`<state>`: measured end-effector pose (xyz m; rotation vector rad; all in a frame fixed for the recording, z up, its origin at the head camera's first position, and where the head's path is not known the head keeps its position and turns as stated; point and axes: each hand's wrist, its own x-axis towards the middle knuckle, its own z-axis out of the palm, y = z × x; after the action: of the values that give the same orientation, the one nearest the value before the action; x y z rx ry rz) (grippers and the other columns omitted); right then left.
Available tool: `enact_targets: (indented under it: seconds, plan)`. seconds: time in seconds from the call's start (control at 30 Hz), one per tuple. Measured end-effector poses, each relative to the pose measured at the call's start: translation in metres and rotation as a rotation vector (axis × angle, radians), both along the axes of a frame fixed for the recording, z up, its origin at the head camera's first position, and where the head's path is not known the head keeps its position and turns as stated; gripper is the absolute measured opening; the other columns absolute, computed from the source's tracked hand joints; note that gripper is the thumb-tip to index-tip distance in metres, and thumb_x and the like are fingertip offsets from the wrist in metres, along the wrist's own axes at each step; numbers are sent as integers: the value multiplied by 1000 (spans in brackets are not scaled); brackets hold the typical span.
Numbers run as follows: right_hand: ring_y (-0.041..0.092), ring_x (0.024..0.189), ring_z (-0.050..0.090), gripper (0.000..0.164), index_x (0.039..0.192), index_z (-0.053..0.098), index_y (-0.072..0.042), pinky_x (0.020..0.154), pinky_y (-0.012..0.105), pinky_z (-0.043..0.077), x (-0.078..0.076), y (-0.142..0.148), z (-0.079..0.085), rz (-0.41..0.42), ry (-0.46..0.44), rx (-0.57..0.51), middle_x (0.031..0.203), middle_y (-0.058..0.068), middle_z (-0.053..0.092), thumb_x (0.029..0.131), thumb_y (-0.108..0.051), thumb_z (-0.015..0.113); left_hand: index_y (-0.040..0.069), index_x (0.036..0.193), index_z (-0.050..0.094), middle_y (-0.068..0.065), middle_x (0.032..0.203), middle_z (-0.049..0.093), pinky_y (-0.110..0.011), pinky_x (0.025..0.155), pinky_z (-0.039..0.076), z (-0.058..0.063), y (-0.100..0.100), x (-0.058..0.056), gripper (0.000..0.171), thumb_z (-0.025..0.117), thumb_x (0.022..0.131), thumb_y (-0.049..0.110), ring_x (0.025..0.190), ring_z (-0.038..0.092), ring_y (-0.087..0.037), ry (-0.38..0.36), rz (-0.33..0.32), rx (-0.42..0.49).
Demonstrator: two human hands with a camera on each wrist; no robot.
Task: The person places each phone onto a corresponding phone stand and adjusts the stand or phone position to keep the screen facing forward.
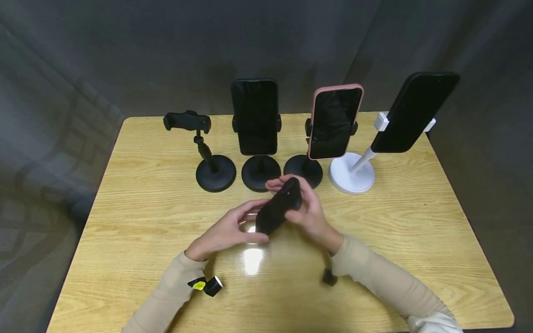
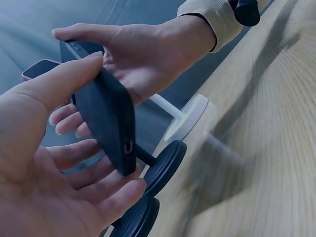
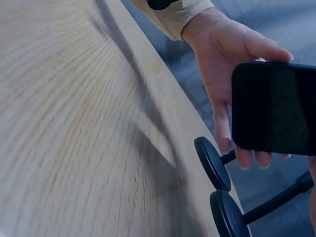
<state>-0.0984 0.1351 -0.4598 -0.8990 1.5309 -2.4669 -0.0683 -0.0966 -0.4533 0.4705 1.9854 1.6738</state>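
Note:
A black phone (image 1: 276, 209) tilts above the table, between both hands. My left hand (image 1: 228, 231) has its thumb and fingers on opposite edges of the lower-left end; in the left wrist view the thumb (image 2: 79, 74) presses the upper edge and the fingers curve under the other. The right hand (image 1: 312, 217) holds the upper-right end, thumb on the near edge and fingers behind. From the right wrist view the phone's dark screen (image 3: 274, 108) shows. Beyond the hands, a black phone stand (image 1: 215, 173) has a bare clamp (image 1: 187, 121) at its top.
Three more stands form a row: one holds a black phone (image 1: 255, 115), one a pink-edged phone (image 1: 335, 122), and the white stand (image 1: 351, 173) a large tilted black phone (image 1: 414, 113). They stand toward the back of the wooden table (image 1: 137, 222), before a dark curtain (image 1: 183, 51).

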Motion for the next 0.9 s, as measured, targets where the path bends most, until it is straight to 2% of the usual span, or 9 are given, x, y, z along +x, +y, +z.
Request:
enact_targets:
  seconds: [0.17,0.3,0.4,0.53,0.63,0.73,0.9]
  plan:
    - [25,129,62,67,139,50,-4,115,42,44,1,1,1,-9,6,7,137,11,64,90,-37,82,11,150,53,-5,150,56,-54,115,42,2,-5,0,63,80,92,20,133,57,-26,66,12,-69]
    - [24,129,62,67,139,50,-3,115,41,44,1,3,-1,-7,0,4,137,11,64,90,-35,82,6,146,56,-10,145,60,-51,112,46,6,-9,-1,56,75,96,21,128,60,-30,127,48,-123]
    - [24,129,62,66,139,50,-2,115,41,44,0,3,-3,1,-5,-17,137,13,65,90,-32,83,3,147,55,-17,145,59,-48,111,47,9,-15,-3,51,70,100,18,128,60,-37,107,72,-96]
    - [24,129,62,64,138,51,-1,114,41,45,0,4,-6,8,-5,-38,137,14,65,90,-29,83,-3,147,52,-25,146,56,-33,107,51,17,-24,-7,48,64,102,12,131,57,-45,37,92,-9]
    - [24,128,62,64,138,51,-1,114,41,45,0,4,-7,8,-5,-36,137,14,65,90,-28,83,-4,145,53,-24,145,57,-23,103,51,24,-32,-10,46,63,103,10,132,57,-42,26,127,16]
    - [25,129,62,64,138,50,0,114,41,44,1,4,-8,15,-11,-39,137,14,65,90,-26,83,-3,143,56,-20,141,62,-22,103,51,32,-40,-14,41,61,104,11,129,61,-34,50,211,28]
    - [25,129,62,66,138,50,1,115,42,43,1,3,-9,20,-18,-37,137,15,64,89,-26,84,-3,135,61,-15,129,68,-26,99,55,45,-55,-21,38,58,107,22,115,68,-21,93,472,112]
